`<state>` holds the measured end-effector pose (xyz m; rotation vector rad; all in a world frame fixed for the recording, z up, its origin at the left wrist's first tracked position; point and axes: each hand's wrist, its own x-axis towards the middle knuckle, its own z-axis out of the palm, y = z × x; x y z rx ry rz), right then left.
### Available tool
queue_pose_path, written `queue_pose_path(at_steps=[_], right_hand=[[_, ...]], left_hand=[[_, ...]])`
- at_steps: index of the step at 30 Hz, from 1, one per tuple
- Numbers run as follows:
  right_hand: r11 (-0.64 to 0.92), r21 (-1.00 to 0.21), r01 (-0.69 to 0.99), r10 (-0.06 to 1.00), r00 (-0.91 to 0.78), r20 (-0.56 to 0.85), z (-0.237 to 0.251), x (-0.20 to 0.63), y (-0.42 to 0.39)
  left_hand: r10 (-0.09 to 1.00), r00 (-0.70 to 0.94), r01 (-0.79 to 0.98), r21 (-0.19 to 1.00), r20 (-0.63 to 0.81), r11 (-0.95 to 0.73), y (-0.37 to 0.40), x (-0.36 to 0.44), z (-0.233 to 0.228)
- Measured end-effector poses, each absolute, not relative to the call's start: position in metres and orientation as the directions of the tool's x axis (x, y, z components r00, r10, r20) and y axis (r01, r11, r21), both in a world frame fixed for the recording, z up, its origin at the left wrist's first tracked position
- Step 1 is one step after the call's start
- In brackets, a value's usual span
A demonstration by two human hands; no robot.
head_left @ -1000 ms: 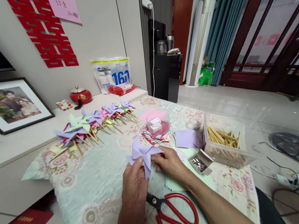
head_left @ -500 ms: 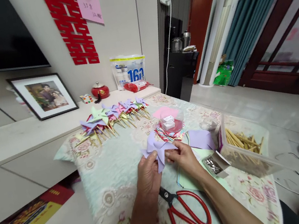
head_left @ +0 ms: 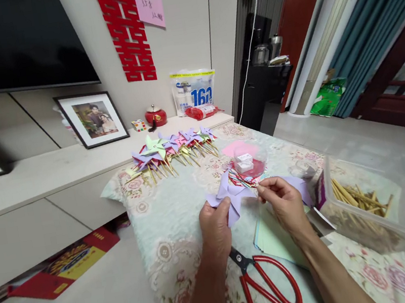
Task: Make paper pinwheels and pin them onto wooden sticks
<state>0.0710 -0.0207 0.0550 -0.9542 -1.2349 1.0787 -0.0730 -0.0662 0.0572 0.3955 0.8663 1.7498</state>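
My left hand grips a folded light-purple paper pinwheel, thumb pressed on its centre. My right hand is at the pinwheel's right, its thumb and fingertips pinched together by the end of a bunch of striped strips; whatever is between the fingertips is too small to make out. A round clear plastic container with small white boxes stands just behind the strips. Below the hands lie red-handled scissors, beside a stack of pale-green paper sheets.
Finished pinwheels on sticks lie at the table's back left. A clear plastic bin of thin sticks stands at the right, with a small open box partly behind my right forearm. Purple paper lies beside the bin.
My right hand has let go of the pinwheel and moved right to the striped strips. My left hand still holds the pinwheel. The view has turned slightly left.
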Motion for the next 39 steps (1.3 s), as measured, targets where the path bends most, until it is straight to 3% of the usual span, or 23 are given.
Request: queue_pose_path(at_steps=[3, 6, 10, 14, 29, 39], right_hand=[[0.320, -0.942, -0.105, 0.946, -0.013, 0.323, 0.062, 0.074, -0.026], [0.430, -0.903, 0.004, 0.894, -0.139, 0.425, 0.072, 0.071, -0.038], [0.648, -0.718, 0.256, 0.760, -0.290, 0.583, 0.081, 0.063, -0.048], [0.717, -0.591, 0.371, 0.697, -0.365, 0.617, 0.080, 0.059, -0.049], [0.554, -0.773, 0.309, 0.826, -0.326, 0.461, 0.072, 0.059, -0.044], [0.563, -0.772, 0.296, 0.822, -0.292, 0.488, 0.071, 0.059, -0.043]], left_hand=[[0.897, -0.424, -0.599, 0.781, -0.125, -0.175, -0.065, -0.072, 0.051], [0.879, -0.462, -0.510, 0.847, -0.119, -0.154, -0.066, -0.072, 0.049], [0.879, -0.469, -0.460, 0.875, -0.092, -0.153, -0.068, -0.070, 0.054], [0.895, -0.442, -0.444, 0.880, -0.054, -0.166, -0.070, -0.068, 0.059], [0.913, -0.407, -0.361, 0.915, 0.019, -0.180, -0.070, -0.067, 0.049], [0.916, -0.401, -0.362, 0.915, 0.019, -0.178, -0.071, -0.068, 0.050]])
